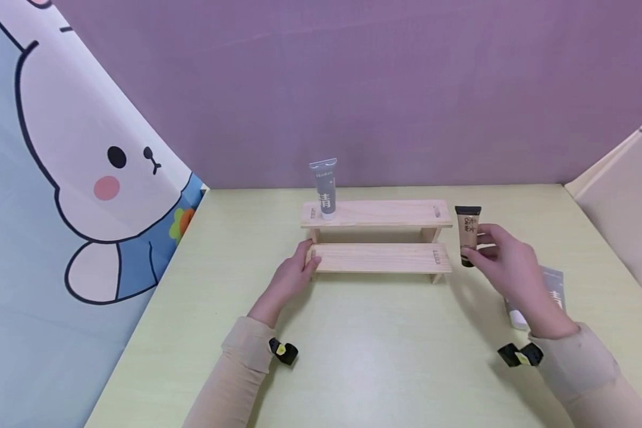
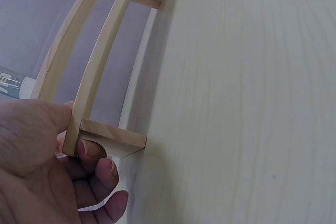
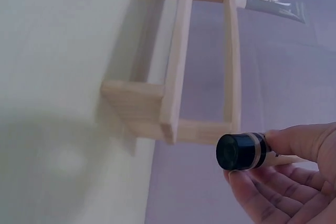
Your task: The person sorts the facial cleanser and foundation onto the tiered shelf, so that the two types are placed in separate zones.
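A two-step wooden shelf (image 1: 380,258) stands on the table. My left hand (image 1: 290,277) grips the left end of its lower step, thumb above and fingers curled beneath, as the left wrist view shows. A grey squeeze tube (image 1: 326,187) stands cap-down at the left of the upper step. My right hand (image 1: 508,261) pinches a small gold tube (image 1: 468,229) with a black cap (image 3: 235,151) between thumb and fingers, holding it upright beside the shelf's right end. Beneath the right wrist, another grey tube (image 1: 554,285) with a white cap lies on the table, partly hidden.
The pale wooden table (image 1: 385,356) extends in front of and around the shelf. Behind it hangs a purple cloth (image 1: 385,95). A cartoon-printed cloth (image 1: 101,196) borders the left side, and a light cloth (image 1: 626,196) the right.
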The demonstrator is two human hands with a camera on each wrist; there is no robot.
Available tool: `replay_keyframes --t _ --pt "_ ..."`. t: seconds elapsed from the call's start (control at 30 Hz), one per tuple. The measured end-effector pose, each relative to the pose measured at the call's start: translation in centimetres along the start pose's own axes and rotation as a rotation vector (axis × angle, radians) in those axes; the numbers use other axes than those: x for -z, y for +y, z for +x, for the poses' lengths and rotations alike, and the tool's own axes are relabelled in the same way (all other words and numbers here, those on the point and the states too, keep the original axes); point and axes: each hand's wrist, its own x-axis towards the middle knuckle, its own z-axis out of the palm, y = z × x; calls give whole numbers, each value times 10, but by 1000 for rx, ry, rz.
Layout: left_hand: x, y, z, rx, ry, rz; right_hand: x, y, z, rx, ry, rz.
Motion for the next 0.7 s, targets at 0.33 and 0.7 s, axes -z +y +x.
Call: replay_keyframes --t 0.33,0.7 --pt "-1 1 1 8 -2 -3 -9 -21 17 85 24 78" --pt "-2 -2 1 5 -6 3 -8 -21 13 35 0 51"
